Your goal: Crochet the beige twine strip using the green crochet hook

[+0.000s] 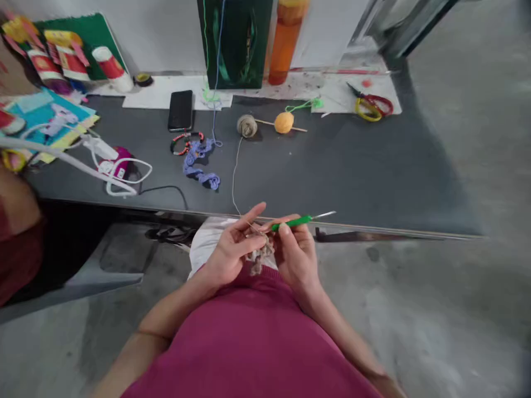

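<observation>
Your left hand [229, 250] is curled, not spread, with the thumb and forefinger pinching the top of a tan crocheted piece [260, 257]. That pinch appears to keep the working edge steady and up near the hook, while the rest of the piece hangs loose below your fingers. Your right hand [296, 254] is closed around the green handle of a crochet hook [291, 223], its thumb and fingers pressed together in a close pinch. The metal shaft points far and to the right, which seems to leave the hook free to pivot at the fingertips.

You hold both hands together just off the near edge of a dark grey table [352, 182], above a white cloth [206, 243] at your lap. A strand of tan yarn [234, 177] runs across the table from your left hand to a ball of tan yarn [247, 126] on the far side, its slack likely letting it feed without dragging. An orange yarn ball [284, 122] sits just right of it on a wooden stick. To the left lies a purple crocheted strip [199, 166], near a black phone [181, 110]. Red-and-yellow-handled scissors [371, 105] sit well off at the far right, out of your working area.
</observation>
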`<action>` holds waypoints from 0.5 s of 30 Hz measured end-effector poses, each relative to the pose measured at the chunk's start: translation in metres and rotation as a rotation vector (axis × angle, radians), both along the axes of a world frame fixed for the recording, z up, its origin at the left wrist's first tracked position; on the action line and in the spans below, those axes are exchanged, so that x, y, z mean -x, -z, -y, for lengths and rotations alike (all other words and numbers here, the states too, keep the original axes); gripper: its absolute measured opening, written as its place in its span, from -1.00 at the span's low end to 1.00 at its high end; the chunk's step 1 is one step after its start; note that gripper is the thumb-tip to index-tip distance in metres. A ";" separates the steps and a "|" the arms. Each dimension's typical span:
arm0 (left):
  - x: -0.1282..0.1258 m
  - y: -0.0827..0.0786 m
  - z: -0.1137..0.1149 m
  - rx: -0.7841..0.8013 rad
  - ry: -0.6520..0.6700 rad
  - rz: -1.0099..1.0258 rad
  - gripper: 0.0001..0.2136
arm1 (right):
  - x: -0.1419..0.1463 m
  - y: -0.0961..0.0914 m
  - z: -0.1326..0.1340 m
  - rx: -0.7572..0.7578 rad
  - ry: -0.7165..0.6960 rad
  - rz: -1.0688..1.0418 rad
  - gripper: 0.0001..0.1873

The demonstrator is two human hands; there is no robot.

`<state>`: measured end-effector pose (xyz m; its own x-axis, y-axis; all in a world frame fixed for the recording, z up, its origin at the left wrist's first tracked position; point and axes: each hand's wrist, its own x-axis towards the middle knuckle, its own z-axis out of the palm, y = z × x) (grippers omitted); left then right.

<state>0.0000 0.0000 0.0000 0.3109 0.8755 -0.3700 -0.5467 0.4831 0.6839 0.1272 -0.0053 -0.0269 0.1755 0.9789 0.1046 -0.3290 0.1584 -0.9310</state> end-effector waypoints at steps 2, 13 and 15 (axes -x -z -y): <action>-0.002 0.003 0.001 -0.076 -0.087 -0.093 -0.37 | -0.002 -0.003 0.003 -0.127 0.056 0.174 -0.90; -0.002 0.005 -0.003 -0.050 -0.058 -0.009 -0.29 | -0.004 0.001 -0.004 0.061 -0.066 -0.217 -0.90; 0.000 0.003 -0.004 -0.030 -0.038 0.019 -0.36 | -0.009 0.002 -0.006 0.096 -0.126 -0.242 -0.88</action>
